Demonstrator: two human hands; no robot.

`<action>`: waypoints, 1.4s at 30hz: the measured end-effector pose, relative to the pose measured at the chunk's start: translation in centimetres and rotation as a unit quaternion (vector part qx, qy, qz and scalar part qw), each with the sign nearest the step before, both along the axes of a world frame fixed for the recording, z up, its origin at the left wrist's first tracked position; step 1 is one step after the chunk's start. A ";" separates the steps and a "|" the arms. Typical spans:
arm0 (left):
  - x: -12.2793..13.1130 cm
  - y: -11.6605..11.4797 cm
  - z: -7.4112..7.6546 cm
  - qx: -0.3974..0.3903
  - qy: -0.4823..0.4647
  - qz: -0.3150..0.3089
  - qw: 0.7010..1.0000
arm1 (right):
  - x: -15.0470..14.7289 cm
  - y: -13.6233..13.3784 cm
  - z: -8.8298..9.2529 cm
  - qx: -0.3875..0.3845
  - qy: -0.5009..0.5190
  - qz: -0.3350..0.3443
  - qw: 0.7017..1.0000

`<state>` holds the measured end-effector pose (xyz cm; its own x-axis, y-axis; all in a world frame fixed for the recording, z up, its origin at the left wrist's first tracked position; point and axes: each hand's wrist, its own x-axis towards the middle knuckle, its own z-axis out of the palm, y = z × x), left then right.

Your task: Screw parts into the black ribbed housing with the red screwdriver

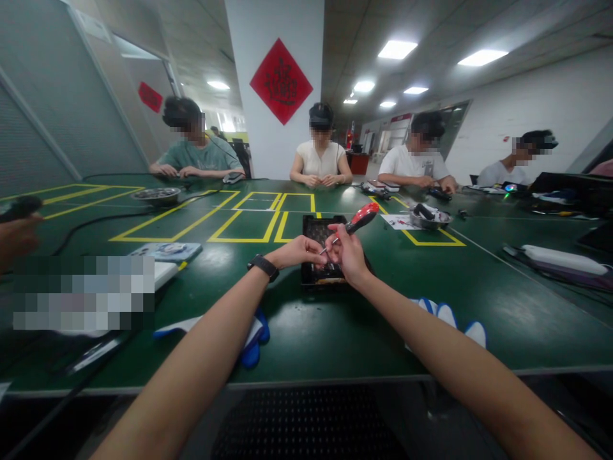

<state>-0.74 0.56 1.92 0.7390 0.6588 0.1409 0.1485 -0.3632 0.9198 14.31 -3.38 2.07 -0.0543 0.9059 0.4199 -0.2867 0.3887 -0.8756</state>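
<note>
A screwdriver [363,218] with a red and black handle is gripped in my right hand [348,251], its handle pointing up and to the right. Its thin metal shaft slants down toward the fingertips of my left hand [306,250]. Those fingers are pinched together at the shaft's tip; whatever small thing they hold is hidden. Beneath both hands lies a black tray [306,281] on the green table, with small items inside that I cannot make out. A dark watch band circles my left wrist.
White gloves with blue fingertips lie by my left forearm [256,342] and under my right forearm [445,316]. Metal bowls [156,195] [432,219] stand farther off. Several people sit across the table; another person's hand [22,236] shows at left. Yellow tape [143,239] marks the green tabletop.
</note>
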 end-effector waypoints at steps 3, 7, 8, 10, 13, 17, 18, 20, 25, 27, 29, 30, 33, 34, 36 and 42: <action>0.1 -0.1 0.1 0.015 -0.030 0.016 0.999 | 0.0 -0.3 0.1 0.014 -0.004 -0.033 0.999; 0.2 -0.2 0.0 -0.004 -0.030 0.027 0.999 | 0.2 -0.7 0.4 0.010 -0.022 -0.041 0.999; 0.2 -0.2 0.0 -0.007 -0.030 0.029 0.999 | 0.2 -0.8 0.5 0.008 -0.026 -0.042 0.999; 0.2 -0.2 0.1 -0.007 -0.021 0.027 0.999 | 0.2 -1.0 0.6 0.005 -0.025 -0.044 0.999; 0.1 -0.1 0.1 -0.004 0.007 0.015 1.000 | 0.3 -0.9 0.6 0.008 -0.014 -0.040 0.999; -0.2 0.1 0.0 0.000 0.005 0.005 1.000 | 0.4 -0.4 0.1 0.024 -0.008 0.000 1.000; -0.3 0.1 0.0 0.002 0.004 0.006 1.000 | 0.5 -0.2 0.0 0.026 -0.006 0.009 1.000; -0.3 0.1 0.0 0.001 0.007 0.010 1.000 | 0.5 -0.1 -0.1 0.025 -0.003 0.015 1.000; -0.2 0.0 0.0 -0.017 0.013 0.017 1.000 | 0.3 -0.3 0.1 0.026 -0.018 0.007 0.999; -0.1 -0.1 0.0 -0.014 0.026 0.006 1.000 | 0.1 -0.5 0.2 0.031 -0.022 0.012 0.999; 0.1 -0.2 0.0 -0.014 0.031 0.000 0.999 | 0.1 -0.6 0.2 0.034 -0.022 0.011 0.999; 0.1 -0.3 0.0 -0.014 0.025 0.002 1.000 | 0.0 -0.6 0.2 0.035 -0.021 0.008 0.999; 0.1 -0.2 -0.1 -0.018 -0.005 0.013 1.000 | 0.1 -0.6 0.3 0.044 -0.028 0.004 0.999; 0.1 -0.2 -0.2 -0.018 -0.010 0.016 1.000 | 0.1 -0.7 0.3 0.046 -0.031 0.005 0.998; -0.1 0.0 -0.2 -0.019 -0.009 0.021 1.000 | 0.1 -0.8 0.4 0.048 -0.037 0.007 0.998; -0.8 0.2 0.2 -0.028 0.013 -0.029 0.999 | 0.4 -1.1 0.4 0.038 -0.057 0.033 0.997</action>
<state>-1.52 0.74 2.11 0.7793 0.6208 0.0858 0.1526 -0.3208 0.9348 14.72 -4.48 2.49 -0.1635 0.8651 0.4743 -0.2132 0.4384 -0.8731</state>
